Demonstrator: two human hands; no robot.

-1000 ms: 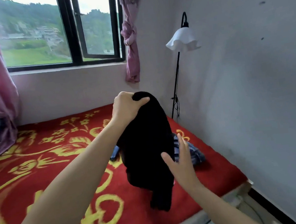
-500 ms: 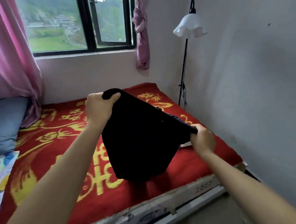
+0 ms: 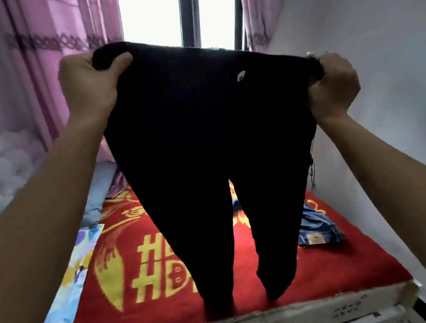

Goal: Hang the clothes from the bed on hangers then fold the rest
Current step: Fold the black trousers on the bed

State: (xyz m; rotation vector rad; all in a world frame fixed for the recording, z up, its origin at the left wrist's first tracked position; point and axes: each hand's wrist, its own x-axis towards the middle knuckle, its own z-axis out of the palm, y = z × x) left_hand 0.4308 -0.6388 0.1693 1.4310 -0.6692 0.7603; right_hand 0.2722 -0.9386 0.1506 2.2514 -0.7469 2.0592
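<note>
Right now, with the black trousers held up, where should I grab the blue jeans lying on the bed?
Take the blue jeans by the near band with the tan patch, coming from above and the bed's right side. They lie crumpled by the wall on the red blanket, so that flat band looks the easiest edge to pinch.

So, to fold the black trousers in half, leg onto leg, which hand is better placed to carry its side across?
Probably the right hand: it grips the black trousers lower, at the waist corner, while the left hand holds higher and can anchor.
</note>
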